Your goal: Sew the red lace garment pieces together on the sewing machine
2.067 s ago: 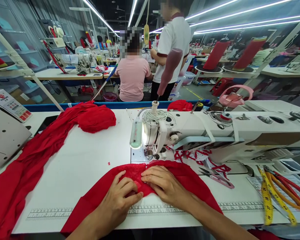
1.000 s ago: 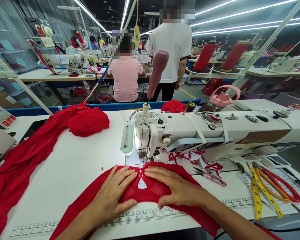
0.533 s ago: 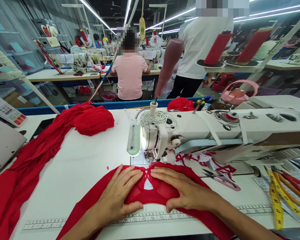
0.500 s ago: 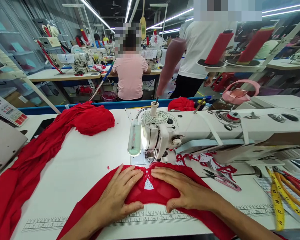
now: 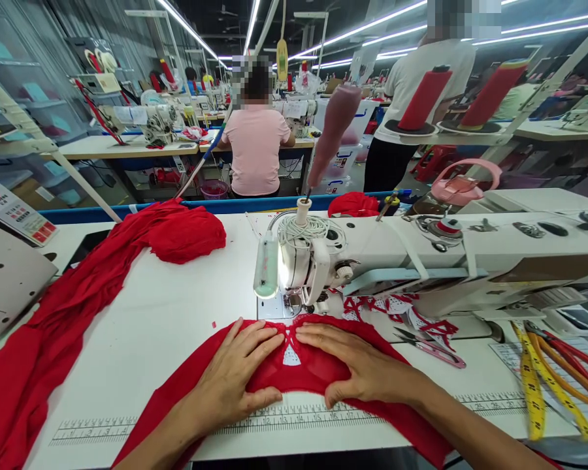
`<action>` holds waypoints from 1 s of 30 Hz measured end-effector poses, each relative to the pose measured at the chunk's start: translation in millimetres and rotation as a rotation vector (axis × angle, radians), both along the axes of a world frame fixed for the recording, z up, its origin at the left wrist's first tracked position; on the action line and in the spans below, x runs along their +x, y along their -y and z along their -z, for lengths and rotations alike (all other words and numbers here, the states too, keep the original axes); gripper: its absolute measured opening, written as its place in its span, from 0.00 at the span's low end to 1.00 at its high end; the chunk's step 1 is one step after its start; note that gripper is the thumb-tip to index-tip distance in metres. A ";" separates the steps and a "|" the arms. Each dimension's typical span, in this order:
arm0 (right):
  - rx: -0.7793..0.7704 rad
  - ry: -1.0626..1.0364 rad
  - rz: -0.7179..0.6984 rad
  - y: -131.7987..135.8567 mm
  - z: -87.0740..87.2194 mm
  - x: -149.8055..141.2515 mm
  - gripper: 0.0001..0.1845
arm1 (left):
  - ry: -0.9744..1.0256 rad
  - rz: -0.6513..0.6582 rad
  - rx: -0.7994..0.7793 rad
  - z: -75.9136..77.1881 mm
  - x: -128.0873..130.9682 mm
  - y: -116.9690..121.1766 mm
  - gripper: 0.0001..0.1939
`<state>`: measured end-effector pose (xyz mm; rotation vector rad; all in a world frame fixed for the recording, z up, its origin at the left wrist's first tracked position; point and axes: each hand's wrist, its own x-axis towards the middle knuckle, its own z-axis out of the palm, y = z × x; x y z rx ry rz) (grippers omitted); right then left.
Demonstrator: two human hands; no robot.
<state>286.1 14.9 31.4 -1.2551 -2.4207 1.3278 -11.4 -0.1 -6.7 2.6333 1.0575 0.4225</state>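
Note:
A red garment piece lies spread on the white table in front of the sewing machine. At its middle is a small cut-out with crossed red straps, and a white dotted patch shows there. My left hand rests flat on the garment left of the cut-out, fingers stretched out and thumb apart. On the other side my right hand lies flat with its fingers spread. The garment's far edge is just short of the machine's needle area, not under it.
A long heap of red fabric covers the left side. Right of the garment lie thread snips, red-and-white trim pieces, a yellow tape measure and orange-handled scissors. A printed ruler runs along the table. Two people are beyond.
Both hands and the garment stay nearly in place; the view shifts slightly. In the background, the person in white has moved to the right.

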 end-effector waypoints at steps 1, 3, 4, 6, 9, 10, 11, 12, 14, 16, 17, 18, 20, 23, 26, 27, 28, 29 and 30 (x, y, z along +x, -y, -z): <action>0.014 -0.013 0.001 0.5 -0.4 -0.1 0.46 | -0.001 0.003 0.000 -0.9 0.4 -0.3 0.38; 0.042 -0.037 -0.003 2.0 -2.0 -0.7 0.46 | -0.003 0.010 0.001 -2.6 0.8 -1.0 0.36; 0.056 -0.043 -0.007 3.0 -3.3 -1.7 0.45 | -0.004 0.011 0.004 -3.4 0.9 -1.2 0.34; 0.111 -0.055 -0.004 5.5 -5.9 -6.5 0.39 | -0.007 0.016 0.015 -5.5 1.1 -0.8 0.31; 0.302 -0.147 0.023 8.0 -7.8 -22.9 0.18 | 0.003 0.020 0.072 -9.7 3.6 4.0 0.29; 0.384 -0.192 0.041 8.0 -7.3 -30.4 0.15 | 0.015 0.015 0.113 -11.1 5.4 7.2 0.27; 0.465 -0.222 0.061 7.6 -6.3 -38.5 0.15 | 0.030 0.008 0.165 -12.2 7.8 11.2 0.25; 0.536 -0.217 0.081 6.7 -4.8 -46.7 0.15 | 0.046 -0.002 0.225 -13.0 10.6 16.0 0.21; 0.635 -0.119 0.126 4.3 -0.9 -61.7 0.11 | 0.073 -0.011 0.354 -13.0 16.7 27.3 0.14; 0.674 0.003 0.157 1.8 3.6 -73.0 0.10 | 0.088 -0.005 0.466 -10.7 22.4 39.5 0.11; 0.677 0.043 0.167 0.7 6.0 -77.1 0.10 | 0.088 -0.007 0.509 -8.9 24.8 45.3 0.12; 0.677 0.065 0.176 -0.4 8.4 -80.1 0.10 | 0.081 -0.019 0.539 -7.0 26.9 50.5 0.14; 0.677 0.088 0.177 -2.6 13.2 -83.7 0.08 | 0.059 -0.059 0.572 -3.2 30.0 58.8 0.19; 0.689 0.108 0.147 -6.2 19.3 -86.0 0.13 | 0.053 -0.109 0.587 0.4 33.0 65.0 0.21; 0.715 0.116 0.121 -9.5 22.5 -86.8 0.12 | 0.074 -0.126 0.589 1.9 34.7 66.6 0.19; 0.722 0.116 0.116 -10.4 22.9 -86.8 0.12 | 0.080 -0.128 0.589 2.2 35.1 66.9 0.18; 0.729 0.116 0.112 -10.9 23.1 -86.6 0.12 | 0.085 -0.134 0.591 2.5 35.4 67.3 0.18; 0.734 0.114 0.109 -11.2 23.2 -86.4 0.12 | 0.089 -0.137 0.594 2.8 35.7 67.7 0.18; 0.738 0.112 0.107 -11.2 23.2 -86.0 0.12 | 0.090 -0.139 0.597 3.3 35.9 68.3 0.17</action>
